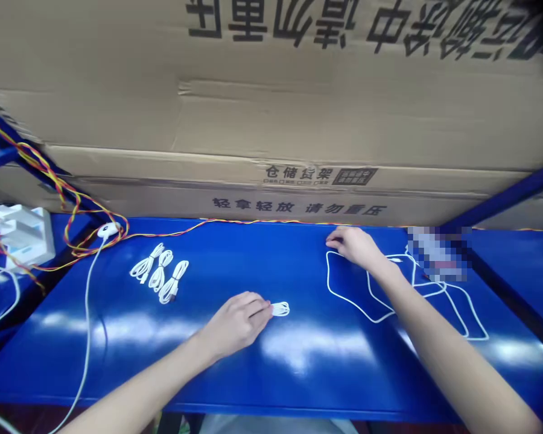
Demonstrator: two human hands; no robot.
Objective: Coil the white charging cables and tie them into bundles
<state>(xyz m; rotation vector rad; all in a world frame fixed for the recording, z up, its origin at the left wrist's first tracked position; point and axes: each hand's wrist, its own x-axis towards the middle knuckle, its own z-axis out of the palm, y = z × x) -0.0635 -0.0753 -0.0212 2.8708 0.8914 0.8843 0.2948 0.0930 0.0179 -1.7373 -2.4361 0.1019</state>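
Note:
My left hand is closed on a small white coiled cable, whose looped end sticks out to the right past the fingertips. Farther back and to the right, my right hand has its thumb and fingers pinched together; anything between them is too small to make out. Beneath that hand and forearm a loose white cable lies in wide loops on the blue shelf. Three bundled white cables, among them a wrapped cable with its plug showing, lie side by side at the left.
A pixelated item lies at the back right. Large cardboard boxes wall off the rear. Twisted red-yellow wires tangle at the left post and run along the back edge. A white cord crosses the left side near a white block.

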